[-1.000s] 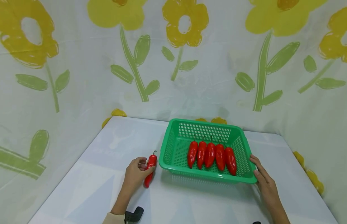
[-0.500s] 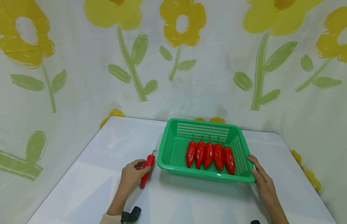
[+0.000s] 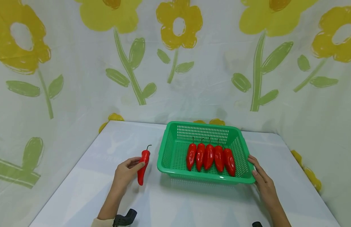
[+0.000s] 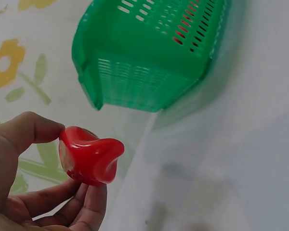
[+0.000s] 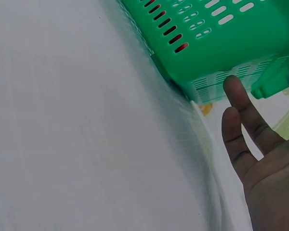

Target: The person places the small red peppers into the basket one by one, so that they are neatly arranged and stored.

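Between thumb and fingertips, my left hand (image 3: pixel 125 171) pinches a red chili pepper (image 3: pixel 143 165), raised over the table left of the basket. Its thin stem points up and away. The left wrist view shows the pepper (image 4: pixel 89 156) end-on, with the thumb on one side and fingers on the other. My right hand (image 3: pixel 264 184) holds the green basket (image 3: pixel 209 178) at its right rim. In the right wrist view, two fairly straight fingers (image 5: pixel 250 115) reach under that rim toward the side wall; the thumb is mostly out of frame. Several red chili peppers (image 3: pixel 208 156) lie in a row inside the basket.
The basket stands toward the back of a white table (image 3: pixel 198 208) with pale blue shapes. Behind and beside the table hangs a flower-print cloth (image 3: pixel 198 94).
My left hand has lifted the chili pepper off the table and moved slightly left with it. My right hand stays at the basket's right rim, and the peppers inside are unmoved.
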A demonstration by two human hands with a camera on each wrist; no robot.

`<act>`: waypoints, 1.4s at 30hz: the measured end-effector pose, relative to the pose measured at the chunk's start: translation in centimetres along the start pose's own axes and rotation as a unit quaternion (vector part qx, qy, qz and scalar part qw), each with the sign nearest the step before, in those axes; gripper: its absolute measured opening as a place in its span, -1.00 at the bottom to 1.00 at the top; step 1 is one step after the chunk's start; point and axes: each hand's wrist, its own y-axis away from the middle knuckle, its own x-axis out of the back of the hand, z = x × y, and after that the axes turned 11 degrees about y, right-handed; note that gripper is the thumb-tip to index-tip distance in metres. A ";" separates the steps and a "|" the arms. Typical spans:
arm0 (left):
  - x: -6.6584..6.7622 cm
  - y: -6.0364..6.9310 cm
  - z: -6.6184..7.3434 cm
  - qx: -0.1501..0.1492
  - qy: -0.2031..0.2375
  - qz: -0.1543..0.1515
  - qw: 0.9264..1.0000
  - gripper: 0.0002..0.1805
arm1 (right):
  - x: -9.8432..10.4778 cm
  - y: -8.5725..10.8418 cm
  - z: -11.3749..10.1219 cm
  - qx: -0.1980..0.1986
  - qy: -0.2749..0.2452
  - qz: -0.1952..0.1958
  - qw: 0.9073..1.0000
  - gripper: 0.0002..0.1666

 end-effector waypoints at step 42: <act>-5.0 -4.9 10.5 -0.018 0.059 -0.151 0.987 -0.48 | -0.1 0.0 0.1 0.017 0.003 -0.001 1.000 -0.45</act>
